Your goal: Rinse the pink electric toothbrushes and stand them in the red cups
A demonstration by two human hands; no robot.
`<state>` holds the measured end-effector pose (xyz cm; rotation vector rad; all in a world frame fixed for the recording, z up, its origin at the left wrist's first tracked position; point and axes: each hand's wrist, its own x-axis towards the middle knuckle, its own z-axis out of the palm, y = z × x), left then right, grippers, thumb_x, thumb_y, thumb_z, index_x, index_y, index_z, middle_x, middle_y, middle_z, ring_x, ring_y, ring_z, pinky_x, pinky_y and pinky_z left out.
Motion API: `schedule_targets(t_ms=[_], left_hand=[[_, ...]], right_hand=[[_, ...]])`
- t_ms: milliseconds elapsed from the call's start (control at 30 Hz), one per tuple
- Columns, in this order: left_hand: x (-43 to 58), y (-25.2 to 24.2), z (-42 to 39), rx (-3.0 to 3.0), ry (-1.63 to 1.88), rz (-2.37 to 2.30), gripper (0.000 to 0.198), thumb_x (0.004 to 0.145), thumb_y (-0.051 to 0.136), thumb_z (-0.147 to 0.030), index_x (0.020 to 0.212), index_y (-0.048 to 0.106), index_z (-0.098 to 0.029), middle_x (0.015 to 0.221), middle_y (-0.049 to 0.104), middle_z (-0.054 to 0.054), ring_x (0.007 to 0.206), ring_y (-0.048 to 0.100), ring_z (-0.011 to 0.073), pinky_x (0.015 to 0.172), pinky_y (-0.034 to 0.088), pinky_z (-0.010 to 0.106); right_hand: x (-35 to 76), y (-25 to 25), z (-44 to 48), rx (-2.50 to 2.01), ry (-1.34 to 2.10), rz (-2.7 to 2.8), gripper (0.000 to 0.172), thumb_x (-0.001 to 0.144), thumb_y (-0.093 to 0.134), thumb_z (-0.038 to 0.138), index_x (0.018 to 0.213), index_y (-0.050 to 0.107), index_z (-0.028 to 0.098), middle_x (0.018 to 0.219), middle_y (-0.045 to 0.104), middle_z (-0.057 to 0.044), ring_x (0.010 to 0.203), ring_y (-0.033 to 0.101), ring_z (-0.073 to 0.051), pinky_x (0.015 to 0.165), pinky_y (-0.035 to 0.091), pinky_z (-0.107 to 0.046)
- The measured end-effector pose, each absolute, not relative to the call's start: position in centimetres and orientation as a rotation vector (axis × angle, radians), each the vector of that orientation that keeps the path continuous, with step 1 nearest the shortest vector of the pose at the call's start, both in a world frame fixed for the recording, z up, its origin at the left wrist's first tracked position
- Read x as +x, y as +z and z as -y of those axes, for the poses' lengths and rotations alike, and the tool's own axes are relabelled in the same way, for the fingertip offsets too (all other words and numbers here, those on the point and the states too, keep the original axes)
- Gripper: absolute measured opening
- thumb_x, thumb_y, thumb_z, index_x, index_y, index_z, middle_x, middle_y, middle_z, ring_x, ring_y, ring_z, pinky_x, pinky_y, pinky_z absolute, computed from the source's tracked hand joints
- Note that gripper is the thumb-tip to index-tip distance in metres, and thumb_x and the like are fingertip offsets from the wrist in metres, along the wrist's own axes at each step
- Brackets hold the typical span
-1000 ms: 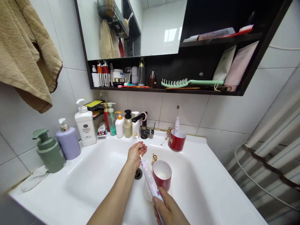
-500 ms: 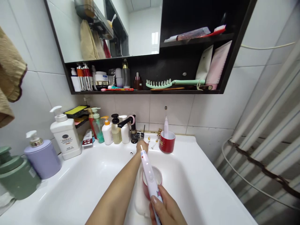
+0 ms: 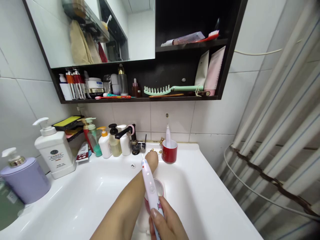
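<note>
My right hand (image 3: 166,221) is wrapped around a pale pink electric toothbrush handle (image 3: 151,186), which points up with its thin bare metal shaft and no brush head on it. Beyond it, my left hand (image 3: 152,160) reaches to the sink's back ledge, right of the black faucet (image 3: 135,143). Its fingers are hidden behind the back of the hand. Close to them lie small toothbrush heads (image 3: 159,151), partly covered. A red cup (image 3: 170,152) holding another pink electric toothbrush (image 3: 168,136) stands just right of my left hand. Below the handle, a second cup (image 3: 159,187) sits in the basin, partly hidden.
Pump bottles line the left ledge, including a large white bottle (image 3: 55,153) and a purple one (image 3: 26,180). A dark shelf (image 3: 140,99) above carries a green hairbrush (image 3: 160,90) and several cosmetics. White pipes (image 3: 272,133) run along the right wall.
My left hand has moved right from beside the faucet to the brush heads, covering most of them. The view has shifted rightward; my right hand still grips the toothbrush handle.
</note>
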<state>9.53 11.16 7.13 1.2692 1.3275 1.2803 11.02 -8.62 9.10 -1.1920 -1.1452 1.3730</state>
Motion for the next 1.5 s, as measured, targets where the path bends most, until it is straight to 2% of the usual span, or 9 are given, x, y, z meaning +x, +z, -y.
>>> schedule_targets(t_ms=[100, 233, 333, 467, 600, 933, 1133, 1500], left_hand=[[8.0, 7.9, -10.0, 1.165, 1.252, -1.265, 0.031, 0.06, 0.043, 0.002, 0.035, 0.035, -0.013, 0.042, 0.034, -0.003, 0.055, 0.049, 0.0093, 0.054, 0.036, 0.017], [4.0, 8.8, -6.4, 1.024, 1.192, -1.17, 0.012, 0.062, 0.048, -0.013, 0.051, 0.046, -0.012, 0.04, 0.041, -0.003, 0.039, 0.045, 0.0074, 0.043, 0.036, 0.018], [1.7, 9.5, -3.3, 0.762, 1.199, -0.972, 0.006, 0.065, 0.046, -0.017, 0.06, 0.046, -0.013, 0.051, 0.052, 0.0, 0.045, 0.05, 0.0083, 0.046, 0.04, 0.02], [0.4, 10.5, -1.5, 0.425, 1.206, -0.779, 0.008, 0.065, 0.047, -0.017, 0.06, 0.043, -0.013, 0.055, 0.054, 0.002, 0.048, 0.053, 0.0084, 0.045, 0.04, 0.018], [0.1, 11.0, -1.6, 0.422, 1.236, -0.756, 0.008, 0.065, 0.049, -0.016, 0.061, 0.043, -0.012, 0.051, 0.053, 0.001, 0.046, 0.053, 0.0084, 0.045, 0.041, 0.017], [0.0, 10.7, -1.8, 0.481, 1.272, -0.754, 0.013, 0.062, 0.052, -0.021, 0.06, 0.043, -0.012, 0.049, 0.051, 0.0, 0.045, 0.052, 0.0075, 0.044, 0.041, 0.017], [0.0, 10.7, -1.8, 0.498, 1.28, -0.775, 0.014, 0.061, 0.054, -0.021, 0.059, 0.043, -0.013, 0.049, 0.05, -0.001, 0.043, 0.05, 0.0071, 0.042, 0.04, 0.017], [0.4, 10.6, -1.6, 0.6, 1.301, -0.786, 0.014, 0.063, 0.051, -0.018, 0.055, 0.04, -0.013, 0.045, 0.048, -0.002, 0.04, 0.047, 0.006, 0.043, 0.038, 0.018]], right_hand=[[11.1, 9.1, 8.6, -1.232, 1.366, 1.138, 0.03, 0.064, 0.036, 0.047, 0.072, 0.036, 0.018, 0.046, 0.036, 0.007, 0.031, 0.03, -0.003, 0.032, 0.025, -0.017], [10.8, 8.2, 8.6, -1.29, 1.395, 1.155, 0.029, 0.065, 0.034, 0.045, 0.075, 0.035, 0.018, 0.048, 0.038, 0.007, 0.028, 0.032, -0.002, 0.029, 0.022, -0.016], [10.3, 7.0, 8.7, -1.281, 1.454, 1.176, 0.034, 0.064, 0.035, 0.047, 0.081, 0.034, 0.017, 0.048, 0.038, 0.007, 0.027, 0.032, -0.003, 0.028, 0.022, -0.016], [9.6, 5.5, 8.6, -1.266, 1.485, 1.19, 0.039, 0.062, 0.037, 0.049, 0.084, 0.034, 0.016, 0.043, 0.039, 0.007, 0.028, 0.03, -0.003, 0.03, 0.022, -0.016], [9.5, 4.9, 8.4, -1.288, 1.467, 1.203, 0.042, 0.059, 0.038, 0.053, 0.08, 0.036, 0.016, 0.042, 0.038, 0.007, 0.029, 0.03, -0.004, 0.03, 0.021, -0.017], [9.3, 5.3, 8.6, -1.324, 1.504, 1.103, 0.045, 0.058, 0.041, 0.051, 0.087, 0.036, 0.016, 0.043, 0.04, 0.007, 0.029, 0.03, -0.004, 0.03, 0.019, -0.017], [9.3, 5.8, 8.8, -1.25, 1.547, 1.127, 0.035, 0.06, 0.04, 0.05, 0.072, 0.035, 0.018, 0.043, 0.039, 0.007, 0.027, 0.03, -0.003, 0.029, 0.019, -0.017], [9.5, 5.7, 8.7, -1.236, 1.543, 1.17, 0.028, 0.064, 0.037, 0.046, 0.068, 0.03, 0.019, 0.044, 0.038, 0.009, 0.026, 0.028, -0.001, 0.027, 0.021, -0.015]])
